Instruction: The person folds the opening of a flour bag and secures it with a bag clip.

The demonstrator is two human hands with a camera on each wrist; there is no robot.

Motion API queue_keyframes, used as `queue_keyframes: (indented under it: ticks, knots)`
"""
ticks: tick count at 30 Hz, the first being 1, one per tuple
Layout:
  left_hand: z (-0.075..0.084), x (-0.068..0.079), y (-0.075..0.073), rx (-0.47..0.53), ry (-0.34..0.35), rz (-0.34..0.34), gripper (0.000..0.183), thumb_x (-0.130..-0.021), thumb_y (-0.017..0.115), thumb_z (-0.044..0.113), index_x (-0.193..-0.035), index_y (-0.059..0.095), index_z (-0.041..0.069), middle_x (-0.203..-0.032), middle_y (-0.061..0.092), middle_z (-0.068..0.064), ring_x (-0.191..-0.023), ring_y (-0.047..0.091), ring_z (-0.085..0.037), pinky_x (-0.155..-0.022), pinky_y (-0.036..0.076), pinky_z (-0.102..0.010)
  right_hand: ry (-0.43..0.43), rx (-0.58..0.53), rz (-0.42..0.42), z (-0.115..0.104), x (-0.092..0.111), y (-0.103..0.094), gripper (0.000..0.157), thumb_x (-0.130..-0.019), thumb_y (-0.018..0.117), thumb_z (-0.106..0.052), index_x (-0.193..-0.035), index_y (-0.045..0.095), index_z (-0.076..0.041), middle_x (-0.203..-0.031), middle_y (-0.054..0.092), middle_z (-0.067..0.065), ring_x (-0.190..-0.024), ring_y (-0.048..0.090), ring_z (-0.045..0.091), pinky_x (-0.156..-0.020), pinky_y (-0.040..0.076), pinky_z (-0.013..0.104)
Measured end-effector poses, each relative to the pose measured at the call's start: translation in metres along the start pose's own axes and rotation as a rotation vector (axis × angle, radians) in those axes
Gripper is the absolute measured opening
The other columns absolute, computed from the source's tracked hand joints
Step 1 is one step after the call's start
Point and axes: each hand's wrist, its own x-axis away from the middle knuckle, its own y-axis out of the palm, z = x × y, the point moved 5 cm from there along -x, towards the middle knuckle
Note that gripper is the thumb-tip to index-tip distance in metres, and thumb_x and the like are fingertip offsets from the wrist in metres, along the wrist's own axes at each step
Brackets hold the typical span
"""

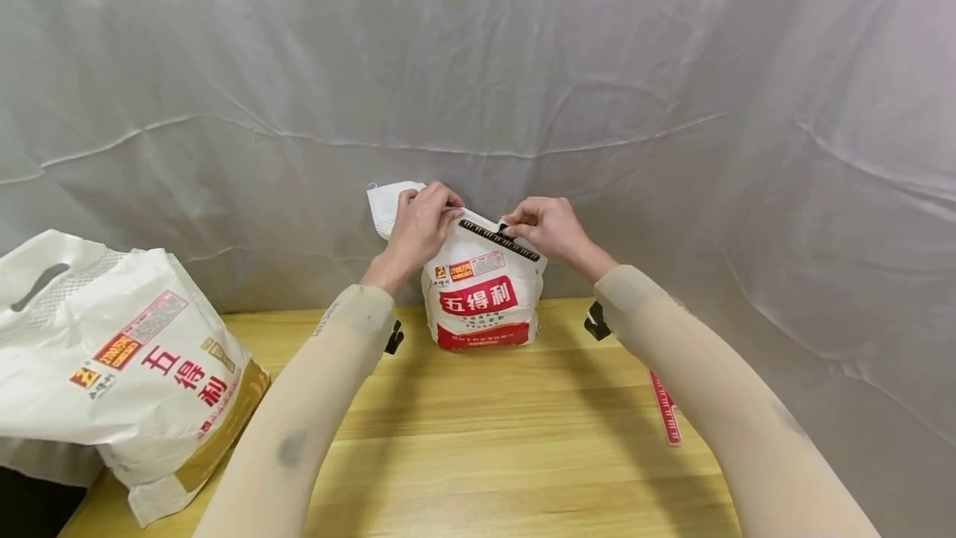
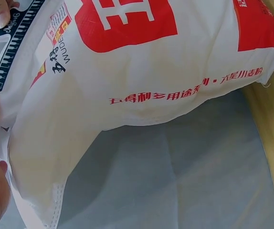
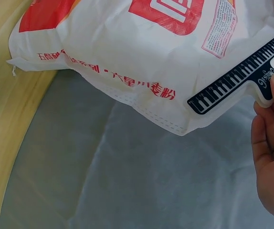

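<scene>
A white-and-red flour bag stands upright on the wooden table against the grey cloth. Across its slanting top lies a black clip with a piano-key pattern. My right hand pinches the clip's middle tab between thumb and fingers. At the upper left of the bag, my left hand grips the folded top edge, and a loose white flap sticks out beyond it. In the left wrist view, the left thumb and fingers lie along this edge, just past the clip's end.
A second flour bag, white and gold with a cut-out handle, leans at the table's left edge. A red clip with a key pattern lies on the wooden table by the right forearm. Grey cloth hangs behind and along the right.
</scene>
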Motion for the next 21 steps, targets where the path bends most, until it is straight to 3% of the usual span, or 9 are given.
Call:
queue_keyframes:
  ticks: [10,21]
  knots:
    - [-0.0009,0.0002,-0.0002,0.001,-0.013,-0.014,0.011,-0.103,0.065,0.018,-0.108,0.067,0.008,-0.108,0.068,-0.006,-0.103,0.064,-0.024,-0.107,0.036,-0.048,0.031,0.015,-0.049,0.0029,-0.0029,0.0015,0.011,-0.09,0.082,-0.011,-0.098,0.079,-0.004,-0.102,0.078,0.012,-0.085,0.076,0.024,-0.078,0.061,0.036]
    - [-0.0035,-0.0002,0.0005,0.049,-0.021,-0.018,0.013,-0.103,0.066,0.019,-0.111,0.068,0.009,-0.109,0.068,-0.005,-0.104,0.064,-0.024,-0.104,0.038,-0.046,0.078,0.03,-0.049,0.005,0.0026,0.0027,0.03,-0.095,0.077,-0.016,-0.123,0.074,-0.004,-0.114,0.073,0.014,-0.099,0.069,0.028,-0.09,0.056,0.042]
